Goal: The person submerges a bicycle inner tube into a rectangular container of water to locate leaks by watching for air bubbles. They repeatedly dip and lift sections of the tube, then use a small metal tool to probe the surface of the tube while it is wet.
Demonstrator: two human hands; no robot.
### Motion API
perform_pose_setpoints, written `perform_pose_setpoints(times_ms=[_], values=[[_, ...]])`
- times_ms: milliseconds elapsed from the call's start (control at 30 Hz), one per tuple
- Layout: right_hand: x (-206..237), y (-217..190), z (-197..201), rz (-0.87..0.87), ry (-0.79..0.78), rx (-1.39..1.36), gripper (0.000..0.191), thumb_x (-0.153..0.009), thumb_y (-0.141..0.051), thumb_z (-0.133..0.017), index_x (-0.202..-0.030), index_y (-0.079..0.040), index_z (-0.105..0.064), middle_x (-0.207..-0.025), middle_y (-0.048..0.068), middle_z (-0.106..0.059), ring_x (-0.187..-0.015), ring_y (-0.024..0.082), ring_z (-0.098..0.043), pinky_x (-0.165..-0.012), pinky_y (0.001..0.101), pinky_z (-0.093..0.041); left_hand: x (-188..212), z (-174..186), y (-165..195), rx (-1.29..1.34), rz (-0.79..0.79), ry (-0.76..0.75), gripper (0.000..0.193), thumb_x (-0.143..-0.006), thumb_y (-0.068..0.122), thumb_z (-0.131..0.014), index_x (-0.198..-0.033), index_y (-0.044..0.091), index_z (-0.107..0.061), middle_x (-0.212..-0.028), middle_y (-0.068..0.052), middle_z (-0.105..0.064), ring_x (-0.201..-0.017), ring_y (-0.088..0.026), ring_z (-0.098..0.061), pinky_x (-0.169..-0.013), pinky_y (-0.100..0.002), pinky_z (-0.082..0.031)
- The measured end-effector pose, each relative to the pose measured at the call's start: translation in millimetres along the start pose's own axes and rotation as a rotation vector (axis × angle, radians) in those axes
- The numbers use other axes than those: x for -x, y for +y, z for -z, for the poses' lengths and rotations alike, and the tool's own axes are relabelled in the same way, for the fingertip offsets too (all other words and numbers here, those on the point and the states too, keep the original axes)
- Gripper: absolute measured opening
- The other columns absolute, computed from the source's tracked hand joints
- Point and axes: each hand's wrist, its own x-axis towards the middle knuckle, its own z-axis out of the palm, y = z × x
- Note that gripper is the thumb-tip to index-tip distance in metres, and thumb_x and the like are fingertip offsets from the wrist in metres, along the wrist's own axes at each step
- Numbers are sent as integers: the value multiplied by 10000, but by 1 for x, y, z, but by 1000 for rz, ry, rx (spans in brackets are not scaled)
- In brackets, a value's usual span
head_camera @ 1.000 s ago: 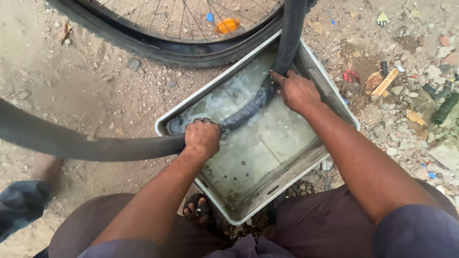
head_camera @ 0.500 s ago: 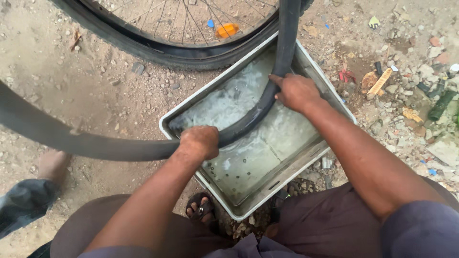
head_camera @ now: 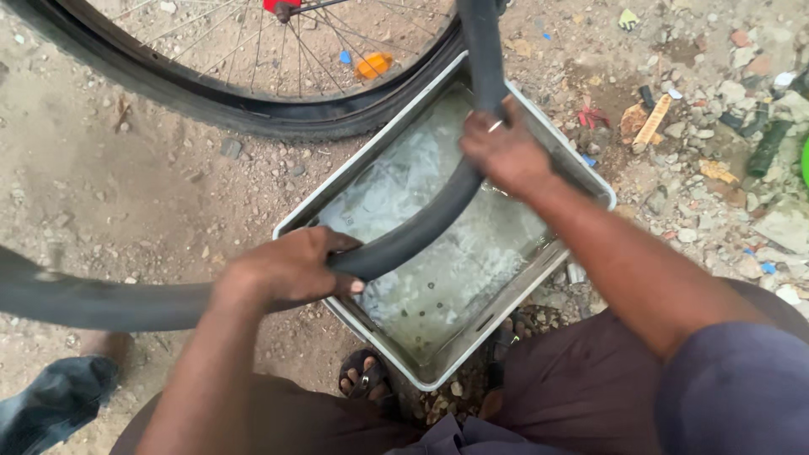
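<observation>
Both hands grip 1 black inner tube (head_camera: 421, 226) that arcs across a grey rectangular metal tray (head_camera: 590, 181) of water set on gritty dirt ground (head_camera: 126, 185). The left hand (head_camera: 286, 270) is closed around the tube at the tray's near-left rim, fingers wrapped over the top. The right hand (head_camera: 503, 152), fingers curled and wearing a ring, clasps the tube over the tray's far side. Between the 2 hands the tube seems to sit just above the water, though that is hard to judge. A bicycle wheel (head_camera: 253, 105) lies just beyond the tray.
</observation>
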Motion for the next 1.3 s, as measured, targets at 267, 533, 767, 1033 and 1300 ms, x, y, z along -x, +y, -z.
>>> perform_pose_setpoints(times_ms=[267,533,767,1033,1300], values=[[-5,15,-28,53,38,-19,301,-910,-159,-589,-1187,-173,-709,-1411,46,-586,-1473,269,-413,-1044,660,-390,-99,-59,-22,-214,-85,115,555,-796,354,-785,-1311,191,-657,-1299,-102,-677,-1238,-283,-636,-1075,-406,-497],[-3,16,-46,66,132,-30,333,-892,-118,-623,-1212,-130,-714,-1368,69,-605,-1480,282,-428,-881,487,-509,-134,-82,-9,-294,13,171,410,-833,282,-718,-1222,156,-697,-1244,-121,-695,-1186,-301,-666,-998,-451,-535],[-5,13,-56,70,206,3,328,-835,-155,-668,-1157,-117,-717,-1357,92,-603,-1472,302,-430,-995,506,-495,-163,-97,-7,-319,23,280,338,-844,230,-687,-1165,134,-728,-1243,-111,-688,-1160,-295,-669,-943,-452,-538],[-5,13,-68,45,153,36,381,-864,-130,-652,-1239,-155,-714,-1404,78,-583,-1520,294,-377,-1071,514,-461,-177,-101,-11,-311,15,286,362,-827,219,-705,-1175,123,-728,-1253,-127,-678,-1160,-307,-668,-937,-437,-549],[-3,13,-60,48,111,2,407,-846,-107,-650,-1246,-144,-711,-1418,105,-568,-1522,309,-356,-1044,518,-461,-172,-100,-8,-330,-2,277,381,-847,227,-694,-1218,142,-707,-1273,-121,-665,-1186,-303,-651,-960,-453,-536]])
